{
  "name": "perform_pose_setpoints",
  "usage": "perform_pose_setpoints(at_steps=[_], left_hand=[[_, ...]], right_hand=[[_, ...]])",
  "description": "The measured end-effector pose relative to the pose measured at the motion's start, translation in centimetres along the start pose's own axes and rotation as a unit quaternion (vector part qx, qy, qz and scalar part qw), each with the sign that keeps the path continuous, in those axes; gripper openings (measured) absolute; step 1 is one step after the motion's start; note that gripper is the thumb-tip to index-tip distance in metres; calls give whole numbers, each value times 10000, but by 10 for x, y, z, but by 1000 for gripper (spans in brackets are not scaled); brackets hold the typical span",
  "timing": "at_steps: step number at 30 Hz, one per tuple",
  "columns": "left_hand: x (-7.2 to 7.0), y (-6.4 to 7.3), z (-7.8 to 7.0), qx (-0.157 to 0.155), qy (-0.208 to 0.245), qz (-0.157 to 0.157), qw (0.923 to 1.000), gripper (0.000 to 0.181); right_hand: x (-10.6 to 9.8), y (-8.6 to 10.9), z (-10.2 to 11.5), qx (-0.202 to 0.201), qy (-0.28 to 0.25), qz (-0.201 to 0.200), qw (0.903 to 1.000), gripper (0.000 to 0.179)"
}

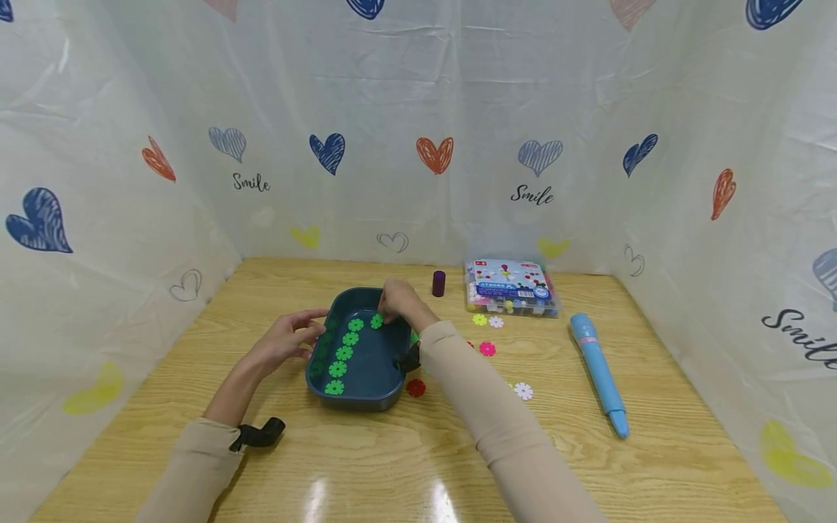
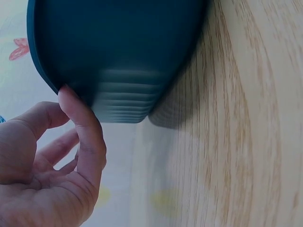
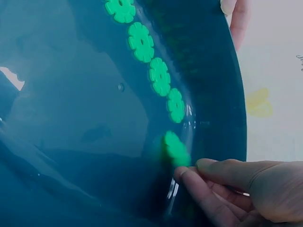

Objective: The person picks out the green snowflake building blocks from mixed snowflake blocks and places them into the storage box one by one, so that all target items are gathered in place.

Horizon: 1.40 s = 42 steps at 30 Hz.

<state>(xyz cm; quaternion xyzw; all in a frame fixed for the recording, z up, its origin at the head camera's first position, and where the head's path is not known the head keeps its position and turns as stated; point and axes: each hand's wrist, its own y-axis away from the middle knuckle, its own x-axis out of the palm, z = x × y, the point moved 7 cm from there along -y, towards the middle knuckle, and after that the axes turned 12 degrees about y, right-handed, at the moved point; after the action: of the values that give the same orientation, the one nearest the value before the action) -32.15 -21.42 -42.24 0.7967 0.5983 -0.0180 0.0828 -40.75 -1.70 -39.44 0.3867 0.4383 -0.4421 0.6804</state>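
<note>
A dark blue-green tray with rounded corners sits on the wooden table. Along its left side, several green flower-shaped discs lie in a row on the tray floor. My right hand reaches into the far end and pinches another green flower-shaped disc between thumb and finger, close to the far end of the row. At the tray's left rim is my left hand, holding the edge with its fingertips; the left wrist view shows this hand against the outer wall.
Right of the tray lie loose discs: red, pink, white and yellow. A purple cylinder and a clear plastic box of colored parts stand at the back. A blue microphone-shaped object lies far right.
</note>
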Motion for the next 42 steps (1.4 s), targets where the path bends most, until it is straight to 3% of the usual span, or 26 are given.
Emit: perform_pose_setpoints(at_steps=[7,12,15,22,27,34,38,42], left_hand=[[1,-1,2,-11,13,-19,10000,51],[1,-3,0,-8,-4,-39,10000,50],[1,-3,-2,16,-54,-43,10000,50],[2,-4,-2,-8,-170,-90,9998,50],[2,-4,-2,-45,-185,-141,9997,52],[3,-4,-1,8,-156,-109,9998,54],[1,-3,0,23,-154,-115,9998,54],[1,-2,1,35,-173,-136,9998,53]], right_hand=[[-10,3,-2,-370,20,176,9992,16],[-33,11,-8,-752,-780,321,9936,21],[-47,18,-16,-874,-986,411,9904,22],[-62,42,-43,-1211,-609,404,9899,19],[-55,53,-66,-1278,-406,563,9894,19],[-29,67,-94,-1415,-327,995,9844,24],[-17,76,-97,-1727,-306,1134,9779,24],[-10,81,-94,-1908,-147,1026,9761,22]])
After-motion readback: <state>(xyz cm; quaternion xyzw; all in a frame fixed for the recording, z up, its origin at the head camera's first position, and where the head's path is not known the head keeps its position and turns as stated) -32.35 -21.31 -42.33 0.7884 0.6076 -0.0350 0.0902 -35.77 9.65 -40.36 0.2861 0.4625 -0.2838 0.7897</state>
